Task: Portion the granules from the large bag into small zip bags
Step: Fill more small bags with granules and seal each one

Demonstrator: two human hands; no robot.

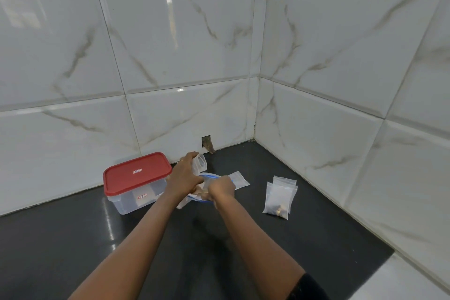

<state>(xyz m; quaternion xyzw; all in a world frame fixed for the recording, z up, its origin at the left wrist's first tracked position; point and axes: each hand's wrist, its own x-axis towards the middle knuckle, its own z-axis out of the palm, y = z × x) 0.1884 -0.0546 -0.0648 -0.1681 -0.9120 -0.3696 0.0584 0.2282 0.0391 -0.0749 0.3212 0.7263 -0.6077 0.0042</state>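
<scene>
Two bare forearms are reaching in from the bottom edge over a dark, glossy countertop (73,246), and a black sleeve (308,286) is showing at the right elbow. Off to the right, well apart from the hands, a short stack of filled small bags (280,198) is lying flat on the counter, with brownish bits gathering at its near end.

The right hand (221,189) is sitting at the mouth of the large bag (188,200), its fingers curling into a loose fist with the knuckles up. Whether it is pinching anything inside cannot be told. The large bag is lying on the counter between the two hands, its blue zip rim gaping open around the right hand, and a patch of tan granules (201,191) is showing through the plastic just left of that hand.

The left hand (185,175) is hovering just above and behind the large bag's rim, with fingers and thumb gripping a small zip bag (201,162). That bag is standing upright out of the grip, its mouth turned up and slightly open.

Just beyond the right hand, a few empty small bags (239,179) are lying flat, partly tucked behind the large bag. To the left a clear plastic container (129,200) is standing beside the left wrist, its red lid (137,173) in place. Behind everything, white marble-veined tiles (170,56) are meeting in a corner, and a small rough hole (207,143) is breaking the bottom tile where it meets the counter.
</scene>
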